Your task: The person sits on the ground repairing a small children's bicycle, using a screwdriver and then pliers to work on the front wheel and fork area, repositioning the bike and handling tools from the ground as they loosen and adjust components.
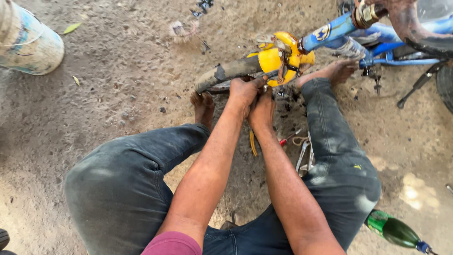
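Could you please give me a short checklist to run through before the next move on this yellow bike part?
1. Left hand on the yellow part: ok, touching it.
2. Right hand at the work: ok, pressed under the left.
3. What the fingers pinch: cannot tell, hidden.
4. Wrenches within reach: ok, on the ground between the legs.
5. Red-handled tool nearby: ok.
6. Feet free of the blue frame: not ok, right foot lies against it.

- A round yellow-and-blue badge label (322, 32) is sitting on the blue bicycle frame (339, 27), upper right.
- A green bottle (394, 230) is lying at lower right, its label (376, 222) showing green (details too small to tell).
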